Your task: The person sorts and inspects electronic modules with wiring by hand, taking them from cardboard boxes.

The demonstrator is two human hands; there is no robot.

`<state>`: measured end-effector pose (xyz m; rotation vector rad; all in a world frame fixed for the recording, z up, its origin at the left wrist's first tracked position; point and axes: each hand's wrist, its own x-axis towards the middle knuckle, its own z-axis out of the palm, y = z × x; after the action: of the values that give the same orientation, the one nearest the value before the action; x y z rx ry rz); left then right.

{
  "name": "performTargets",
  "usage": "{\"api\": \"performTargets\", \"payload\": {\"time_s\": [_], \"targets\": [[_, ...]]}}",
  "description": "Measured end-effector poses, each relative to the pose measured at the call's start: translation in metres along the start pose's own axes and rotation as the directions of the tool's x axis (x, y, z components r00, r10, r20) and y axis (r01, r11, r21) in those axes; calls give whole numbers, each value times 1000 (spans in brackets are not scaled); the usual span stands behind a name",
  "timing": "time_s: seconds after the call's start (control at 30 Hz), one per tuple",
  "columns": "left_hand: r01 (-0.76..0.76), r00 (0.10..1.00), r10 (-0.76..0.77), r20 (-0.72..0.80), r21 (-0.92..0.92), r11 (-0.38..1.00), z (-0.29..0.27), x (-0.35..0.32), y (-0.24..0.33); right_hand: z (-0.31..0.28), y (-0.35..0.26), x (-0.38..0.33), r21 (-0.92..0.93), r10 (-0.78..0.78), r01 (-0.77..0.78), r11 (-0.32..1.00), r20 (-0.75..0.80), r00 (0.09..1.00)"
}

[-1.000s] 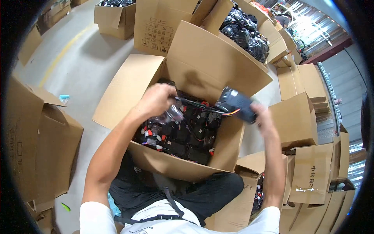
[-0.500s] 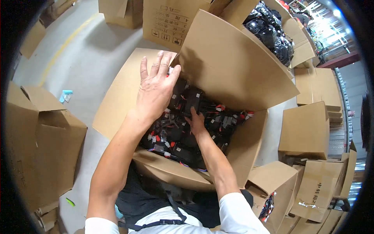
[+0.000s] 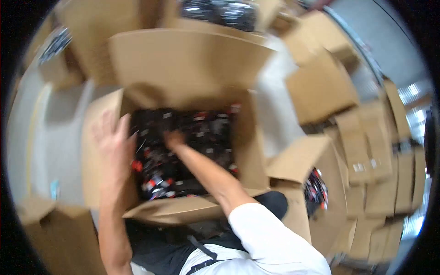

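Note:
An open cardboard box [image 3: 192, 50] stands before me, its flaps folded outward. Inside lies a heap of black parts [image 3: 208, 158] with red and white bits, probably connectors; motion blur hides their exact kind. My left hand [image 3: 112, 144] hovers at the box's left wall, fingers stretched and spread, holding nothing. Down in the box, my right hand [image 3: 174, 140] reaches onto the black parts near their far left side. Its fingers are smeared, so whether it grips a part cannot be made out.
A smaller open carton [image 3: 298, 160] with bundled parts [image 3: 316, 192] stands at my right. More cardboard boxes [image 3: 321, 87] are stacked beyond it. Black plastic bags [image 3: 220, 13] fill a box at the back. Another carton [image 3: 64, 233] sits at the lower left.
My view has swung to the right, so the box appears further left and squarer. My left hand stays spread by the box's left side; my right hand remains among the parts.

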<state>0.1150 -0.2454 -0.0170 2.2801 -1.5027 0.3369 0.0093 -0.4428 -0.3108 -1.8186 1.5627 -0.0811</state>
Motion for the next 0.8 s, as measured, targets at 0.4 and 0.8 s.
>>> {"api": "performTargets", "payload": {"time_s": [0.4, 0.8], "targets": [[-180, 947, 246, 208, -293, 939, 15, -53, 28, -448, 59, -266, 445, -625, 476, 758, 289, 725], [92, 600, 431, 674, -593, 800, 46, -135, 180, -428, 517, -245, -36, 423, -560, 828, -614, 666]]}}
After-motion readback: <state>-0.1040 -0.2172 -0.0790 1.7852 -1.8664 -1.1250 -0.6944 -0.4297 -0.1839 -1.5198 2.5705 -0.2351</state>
